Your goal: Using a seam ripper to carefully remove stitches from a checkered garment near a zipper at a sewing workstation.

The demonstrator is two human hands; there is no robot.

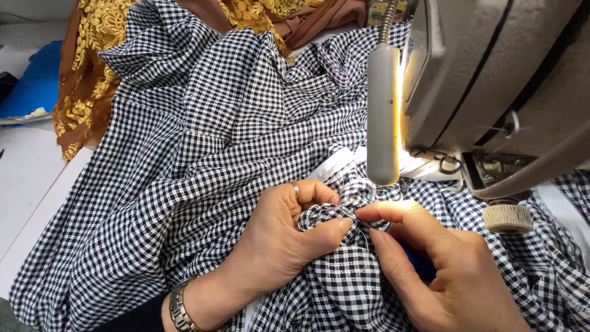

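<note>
A large black-and-white checked fabric lies bunched over the table. My left hand pinches a gathered fold of it between thumb and fingers; a ring shows on one finger and a metal watch band on the wrist. My right hand meets the same fold from the right, thumb and forefinger pinched together at the cloth. A small blue object is tucked in that palm; what it is cannot be told. Both hands work just in front of the sewing machine.
A white lamp tube on a flexible neck hangs over the fabric, lit. Brown cloth with gold embroidery is piled at the back left, beside blue material. The white tabletop shows at the left.
</note>
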